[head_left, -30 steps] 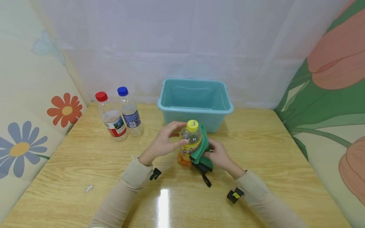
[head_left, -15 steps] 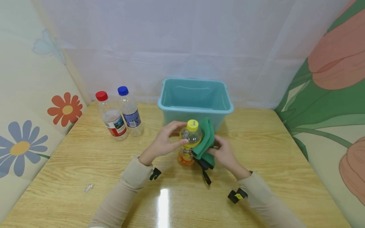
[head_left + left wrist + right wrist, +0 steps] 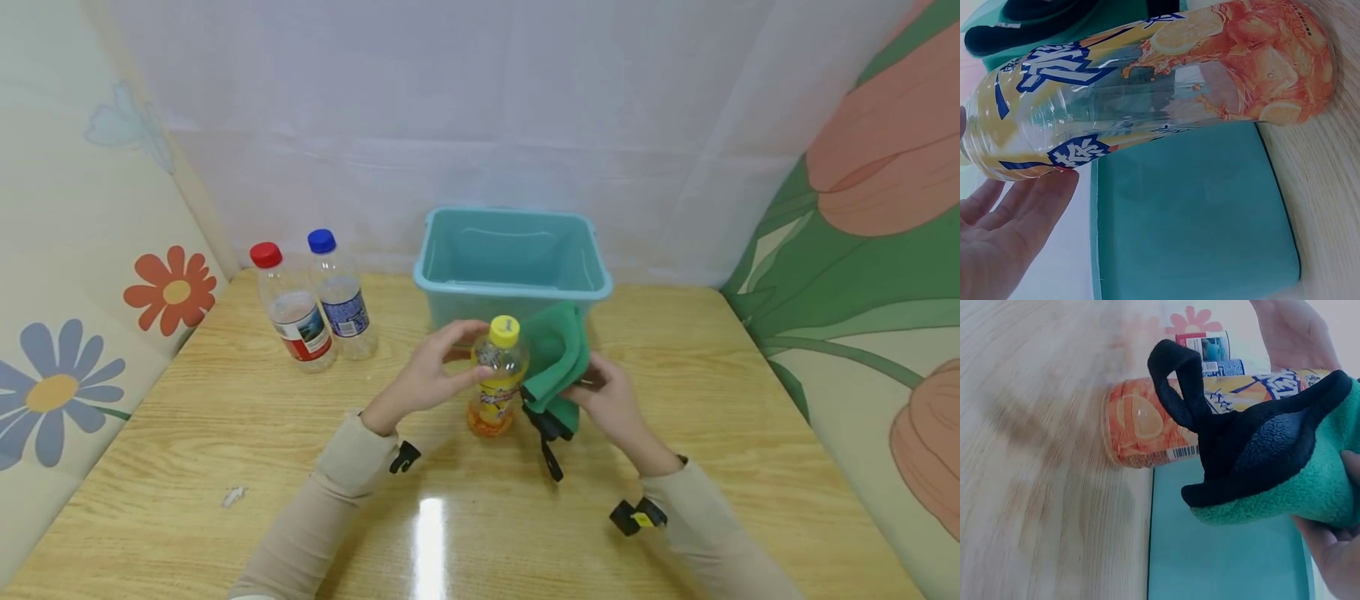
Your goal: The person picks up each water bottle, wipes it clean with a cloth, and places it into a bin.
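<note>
In the head view, my left hand (image 3: 427, 371) grips an upright plastic drink bottle (image 3: 497, 400) with a yellow cap near its shoulder. The left wrist view shows its yellow, orange-printed label (image 3: 1254, 69) and clear wall, with my fingers (image 3: 1035, 209) against its side. To the right of the bottle, my right hand (image 3: 611, 404) pinches a folded green fleece cloth (image 3: 576, 358) with black edging. From the cloth's lower end hangs a black loop (image 3: 1186, 394), seen in the right wrist view. The cloth is slightly apart from the bottle's right side.
A light blue plastic bin (image 3: 513, 292) stands right behind the bottle and cloth. At the left are two upright clear bottles, one with a red cap (image 3: 266, 254), the other with a blue cap (image 3: 322, 241). White fabric (image 3: 480, 108) hangs behind the wooden table (image 3: 697, 367).
My right hand has moved the cloth off the bottle's side, to the right and slightly up. My left hand and the bottle have stayed in place.
</note>
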Available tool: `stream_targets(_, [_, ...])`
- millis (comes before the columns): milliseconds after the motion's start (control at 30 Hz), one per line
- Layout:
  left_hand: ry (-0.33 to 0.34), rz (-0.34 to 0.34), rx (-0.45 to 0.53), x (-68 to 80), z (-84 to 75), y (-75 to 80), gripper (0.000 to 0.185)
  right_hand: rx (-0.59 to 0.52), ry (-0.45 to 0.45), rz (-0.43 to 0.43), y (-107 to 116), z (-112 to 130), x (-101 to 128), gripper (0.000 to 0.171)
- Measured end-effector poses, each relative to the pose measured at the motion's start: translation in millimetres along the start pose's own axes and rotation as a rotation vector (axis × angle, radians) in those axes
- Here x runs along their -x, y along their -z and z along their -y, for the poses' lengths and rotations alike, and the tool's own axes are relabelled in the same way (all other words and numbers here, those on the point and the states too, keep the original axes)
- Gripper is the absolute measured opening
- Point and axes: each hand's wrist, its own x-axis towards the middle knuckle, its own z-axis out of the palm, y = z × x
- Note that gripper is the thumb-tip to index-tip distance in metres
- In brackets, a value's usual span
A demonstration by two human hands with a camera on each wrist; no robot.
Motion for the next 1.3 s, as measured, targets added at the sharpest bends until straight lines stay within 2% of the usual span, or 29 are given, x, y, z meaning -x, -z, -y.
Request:
stream_targets(367, [-0.013, 0.045, 0.055, -0.6, 1.3, 7.4, 0.050, -0.010, 0.004, 0.018, 3, -4, 4, 0.035])
stream_targets(867, [-0.025, 0.182, 0.173, -1.2, 3.9, 17.4, 0.050, -0.001, -0.010, 0.029, 4, -12, 8, 0.035])
stream_targets(1133, [-0.043, 0.189, 0.160, -2.2, 5.2, 18.2, 0.052, -0.012, 0.052, 0.038, 6, -16, 9, 0.034])
stream_targets(1300, [-0.054, 0.129, 0.126, -1.2, 7.0, 16.4, 0.058, 0.000, 0.077, 0.040, 6, -15, 10, 0.035])
